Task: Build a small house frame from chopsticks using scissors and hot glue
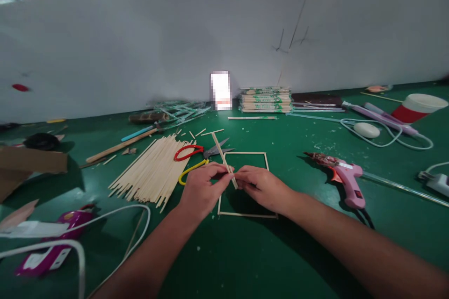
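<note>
Left hand (201, 191) and right hand (257, 186) together pinch 1 wooden stick (221, 153), tilted, above a square stick frame (265, 161) lying mid-bench (245, 261), scissors (196, 155) just beside

ITEM wooden stick (220, 152): thin, pale, straight; near end pinched between left hand (201, 191) and right hand (259, 187); far end slants away leftward | ITEM stick frame (249, 153): four-sided, pale sticks, flat on green tabletop (280, 261), beneath both hands, near side partly covered.

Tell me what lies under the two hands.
A square stick frame lies under the left hand and right hand, which pinch one stick. The hands cover part of it.
</note>
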